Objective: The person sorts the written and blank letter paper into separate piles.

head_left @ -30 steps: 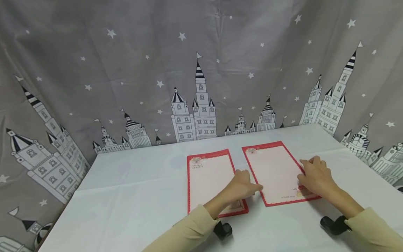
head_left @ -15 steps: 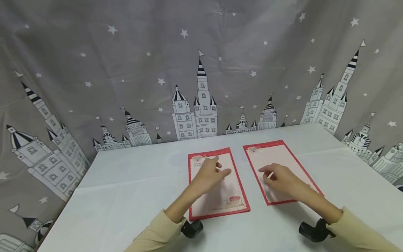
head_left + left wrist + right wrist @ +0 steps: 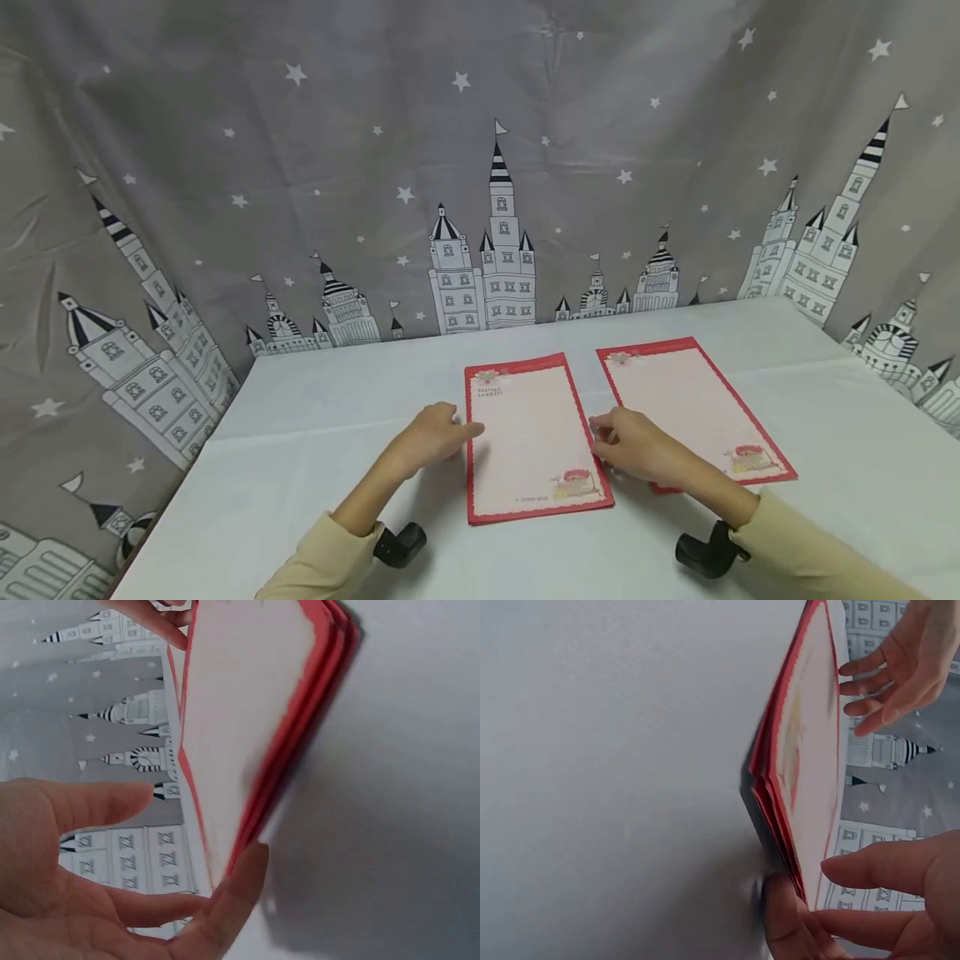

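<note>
A stack of red-bordered stationery sheets (image 3: 532,442) lies on the white-covered table, with a flower print at its top left and a drawing at its lower right. My left hand (image 3: 431,437) is at the stack's left edge. In the left wrist view its fingertips (image 3: 251,862) touch the layered edge, while the thumb stands apart. At the opposite edge is my right hand (image 3: 641,446). The right wrist view has its fingers (image 3: 781,904) against the stack's side and the thumb near the top page, contact unclear.
A second red-bordered stationery sheet (image 3: 675,392) lies tilted to the right, partly behind the right forearm. The white table cover (image 3: 337,408) runs back to a grey curtain (image 3: 360,83) printed with castles and stars. Each wrist carries a black camera.
My right hand has left the right sheet and moved left to the stack's right edge. My left hand crossed above the stack to its left edge. The view has shifted slightly.
</note>
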A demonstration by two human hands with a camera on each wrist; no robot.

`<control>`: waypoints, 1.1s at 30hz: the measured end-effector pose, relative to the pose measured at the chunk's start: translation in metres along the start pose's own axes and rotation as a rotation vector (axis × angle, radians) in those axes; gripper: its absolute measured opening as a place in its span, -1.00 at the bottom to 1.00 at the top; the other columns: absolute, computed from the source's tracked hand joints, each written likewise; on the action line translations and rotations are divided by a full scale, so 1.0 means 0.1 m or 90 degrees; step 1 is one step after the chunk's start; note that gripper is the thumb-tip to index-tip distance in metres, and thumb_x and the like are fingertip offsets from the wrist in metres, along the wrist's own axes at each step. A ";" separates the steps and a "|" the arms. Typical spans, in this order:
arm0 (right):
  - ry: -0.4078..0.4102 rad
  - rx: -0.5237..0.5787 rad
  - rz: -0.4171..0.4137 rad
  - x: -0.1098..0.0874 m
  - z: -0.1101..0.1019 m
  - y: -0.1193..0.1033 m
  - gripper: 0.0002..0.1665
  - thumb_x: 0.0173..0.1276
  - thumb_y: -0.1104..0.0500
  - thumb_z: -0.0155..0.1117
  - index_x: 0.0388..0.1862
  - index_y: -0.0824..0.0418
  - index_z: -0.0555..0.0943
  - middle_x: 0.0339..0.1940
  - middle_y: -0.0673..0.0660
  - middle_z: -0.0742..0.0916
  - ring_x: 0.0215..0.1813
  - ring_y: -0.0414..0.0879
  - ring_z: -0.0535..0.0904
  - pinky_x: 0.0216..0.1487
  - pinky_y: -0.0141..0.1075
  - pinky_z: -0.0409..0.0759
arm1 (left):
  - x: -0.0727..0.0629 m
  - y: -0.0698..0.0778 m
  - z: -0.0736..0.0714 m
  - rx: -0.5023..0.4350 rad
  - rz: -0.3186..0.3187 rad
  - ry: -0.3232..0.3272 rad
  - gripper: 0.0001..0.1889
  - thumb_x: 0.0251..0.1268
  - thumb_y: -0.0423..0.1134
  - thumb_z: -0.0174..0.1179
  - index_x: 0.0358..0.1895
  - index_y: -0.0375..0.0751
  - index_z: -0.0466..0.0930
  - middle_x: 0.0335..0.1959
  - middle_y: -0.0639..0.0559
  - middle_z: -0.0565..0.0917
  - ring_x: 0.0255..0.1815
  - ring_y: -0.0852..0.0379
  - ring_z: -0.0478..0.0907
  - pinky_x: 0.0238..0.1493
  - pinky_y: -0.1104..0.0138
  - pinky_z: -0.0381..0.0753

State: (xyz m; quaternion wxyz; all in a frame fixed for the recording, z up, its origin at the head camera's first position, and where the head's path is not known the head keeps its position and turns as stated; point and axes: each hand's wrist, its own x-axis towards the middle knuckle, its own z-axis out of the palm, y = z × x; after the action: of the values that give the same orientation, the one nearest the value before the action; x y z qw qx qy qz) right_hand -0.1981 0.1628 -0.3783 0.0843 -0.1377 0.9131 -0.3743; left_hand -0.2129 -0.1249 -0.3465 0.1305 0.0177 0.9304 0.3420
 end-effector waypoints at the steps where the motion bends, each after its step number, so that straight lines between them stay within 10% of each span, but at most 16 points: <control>1: 0.004 -0.002 -0.001 0.01 0.02 0.00 -0.44 0.38 0.31 0.41 0.26 0.62 0.56 -0.27 0.13 0.70 -0.43 -0.15 0.53 -0.43 -0.35 0.55 | 0.00 -0.02 0.01 -0.011 -0.004 -0.008 -0.63 0.40 -0.13 0.29 -0.08 -0.46 0.53 -0.44 -0.13 0.56 -0.33 0.01 0.51 -0.26 0.20 0.45; 10: 0.025 0.012 -0.004 0.03 0.09 -0.01 -0.39 0.35 0.33 0.41 0.27 0.68 0.51 -0.28 0.19 0.62 -0.47 -0.11 0.47 -0.48 -0.36 0.51 | 0.04 -0.08 0.08 -0.070 0.001 -0.058 -0.75 0.42 -0.21 0.28 -0.37 -0.34 0.65 -0.61 -0.03 0.49 -0.46 0.08 0.56 -0.28 0.27 0.47; 19: 0.039 -0.042 -0.014 0.00 0.17 -0.06 -0.36 0.35 0.38 0.36 0.33 0.68 0.45 -0.21 0.22 0.58 -0.32 -0.08 0.40 -0.42 -0.37 0.42 | 0.03 -0.02 0.13 0.028 0.009 -0.046 -0.71 0.41 -0.18 0.29 -0.44 -0.27 0.51 -0.65 0.02 0.35 -0.58 0.15 0.23 -0.46 0.35 0.22; 33: 0.126 -0.057 -0.036 -0.07 0.29 -0.09 -0.35 0.32 0.46 0.33 0.38 0.62 0.45 -0.01 0.25 0.54 -0.10 -0.01 0.40 -0.48 -0.38 0.44 | 0.02 0.05 0.18 0.091 0.060 0.018 -0.75 0.40 -0.27 0.31 -0.42 -0.33 0.54 -0.36 -0.15 0.45 -0.41 0.04 0.43 -0.45 0.34 0.40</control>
State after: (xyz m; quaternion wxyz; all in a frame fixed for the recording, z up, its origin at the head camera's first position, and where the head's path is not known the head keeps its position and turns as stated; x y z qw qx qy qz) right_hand -0.1822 0.1397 -0.3917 -0.0235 -0.1293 0.9286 -0.3470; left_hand -0.2103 -0.1092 -0.3565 0.0995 0.0655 0.9525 0.2804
